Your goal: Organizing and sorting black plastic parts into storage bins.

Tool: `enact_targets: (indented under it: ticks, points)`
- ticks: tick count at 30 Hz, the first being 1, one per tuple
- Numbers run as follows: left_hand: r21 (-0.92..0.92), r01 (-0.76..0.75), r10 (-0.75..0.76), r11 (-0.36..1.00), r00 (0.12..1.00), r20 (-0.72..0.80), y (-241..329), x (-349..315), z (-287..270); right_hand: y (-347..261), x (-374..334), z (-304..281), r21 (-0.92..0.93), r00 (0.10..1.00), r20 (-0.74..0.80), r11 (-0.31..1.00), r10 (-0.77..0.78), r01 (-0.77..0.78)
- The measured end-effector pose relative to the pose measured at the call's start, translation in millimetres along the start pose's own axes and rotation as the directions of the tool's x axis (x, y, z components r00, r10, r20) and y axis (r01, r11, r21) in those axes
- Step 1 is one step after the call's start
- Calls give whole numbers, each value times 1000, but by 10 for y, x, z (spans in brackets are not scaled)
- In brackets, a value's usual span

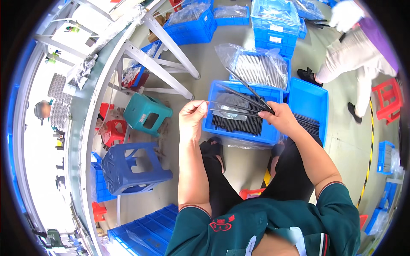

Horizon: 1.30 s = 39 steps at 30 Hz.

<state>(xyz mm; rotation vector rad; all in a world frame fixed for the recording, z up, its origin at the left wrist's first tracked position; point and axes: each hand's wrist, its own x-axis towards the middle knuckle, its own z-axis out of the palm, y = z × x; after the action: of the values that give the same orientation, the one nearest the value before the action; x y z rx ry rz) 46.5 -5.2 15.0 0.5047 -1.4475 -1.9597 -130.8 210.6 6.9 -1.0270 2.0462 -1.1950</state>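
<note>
The right hand (279, 117) is closed around one end of a bunch of thin black rods (264, 106), which fan out from the fist toward the left and away from the body, above a blue bin (270, 130). The left hand (194, 117) is raised just outside the left edge of that bin, fingers curled and thumb near the forefinger, right by the tips of the lowest rods; I cannot tell whether it grips a tip or only sits beside it. Inside the bin, more black rods (237, 124) lie side by side along the near edge, and a clear plastic bag (230, 102) covers part of its left half. Just behind the far edge stands a second bin (287, 68) full of grey rods (260, 68), with clear plastic wrap (226, 53) spilling over its far left corner. Beside the first bin's right edge, a third bin (307, 96) carries black rods near its near edge. A teal stool (147, 113) and a dark blue stool (136, 168) stand to the left, and a co-worker (341, 55) in pale trousers stands at the upper right, near a red stool (388, 98).
</note>
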Motion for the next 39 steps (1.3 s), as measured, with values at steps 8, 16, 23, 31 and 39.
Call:
enact_targets:
  ticks: [8, 16, 23, 31, 39]
  points:
    - [-24, -6, 6, 1000, 1000, -11, -65, -69, -49, 14, 11, 77, -236, 990, 11, 961, -144, 142]
    - [-54, 30, -27, 998, 998, 48, -90, -82, -76, -150, -112, -6, -225, 997, 44, 972, -57, 66]
    - [-431, 181, -97, 884, 973, 210, -149, -70, -32, -77, -53, 48, -203, 988, -6, 968, -153, 148]
    - [-460, 294, -195, 837, 948, 251, -72, -159, -69, -38, -85, 106, -164, 988, -8, 975, -155, 152]
    - [-158, 115, -115, 981, 993, 8, -66, -127, 25, -24, -24, 103, -146, 991, -26, 981, -133, 128]
